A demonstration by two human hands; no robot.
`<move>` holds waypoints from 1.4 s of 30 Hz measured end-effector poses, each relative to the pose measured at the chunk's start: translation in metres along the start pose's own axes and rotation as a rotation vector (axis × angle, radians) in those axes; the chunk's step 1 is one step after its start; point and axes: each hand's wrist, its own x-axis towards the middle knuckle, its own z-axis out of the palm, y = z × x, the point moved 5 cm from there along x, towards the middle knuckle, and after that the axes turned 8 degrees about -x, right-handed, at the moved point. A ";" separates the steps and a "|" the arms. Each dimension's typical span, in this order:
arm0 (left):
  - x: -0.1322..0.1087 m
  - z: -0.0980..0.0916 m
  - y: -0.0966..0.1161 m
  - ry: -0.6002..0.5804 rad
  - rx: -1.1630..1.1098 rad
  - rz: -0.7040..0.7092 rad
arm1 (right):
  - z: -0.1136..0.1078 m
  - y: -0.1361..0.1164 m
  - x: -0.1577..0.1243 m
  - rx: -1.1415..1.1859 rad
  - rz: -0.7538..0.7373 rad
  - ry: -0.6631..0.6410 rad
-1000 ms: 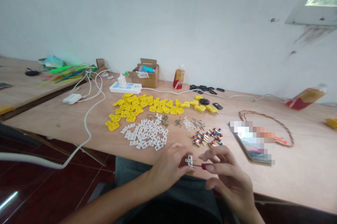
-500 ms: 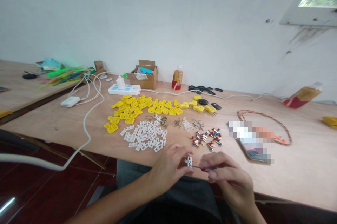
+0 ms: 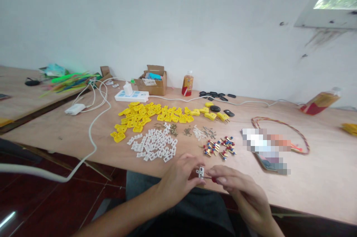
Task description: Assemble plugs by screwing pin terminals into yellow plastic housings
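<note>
Between thumb and fingers, my left hand (image 3: 181,175) pinches a small white plastic piece (image 3: 200,172) at the table's front edge. My right hand (image 3: 241,185) is closed around a screwdriver (image 3: 214,179) with a red handle; most of the handle is hidden by the fingers. Its thin shaft points left and the tip meets the white piece. Beyond my left hand lies a pile of similar white plastic pieces (image 3: 154,144). Past my right hand are small brass pins with red and blue ends (image 3: 223,148).
Yellow plug shells (image 3: 136,114) lie behind the white pile, near small screws (image 3: 187,131). A phone (image 3: 270,162) rests at right. Farther back stand a power strip (image 3: 131,96), a cardboard box (image 3: 157,86) and a bottle (image 3: 187,84). A white cable (image 3: 90,129) crosses the left side.
The fingers of my right hand have shifted along the screwdriver handle and are straighter, covering more of it. My left hand keeps the white piece in nearly the same spot.
</note>
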 end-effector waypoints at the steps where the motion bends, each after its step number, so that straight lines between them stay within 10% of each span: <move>1: 0.000 0.000 0.000 0.000 0.001 0.001 | 0.000 -0.001 0.001 -0.011 -0.006 0.018; 33: -0.001 0.001 0.000 0.006 0.028 0.004 | -0.008 0.006 -0.011 -0.106 0.054 0.051; 42: -0.003 -0.001 -0.007 0.087 -0.042 -0.037 | -0.045 0.033 -0.029 -0.137 0.290 0.397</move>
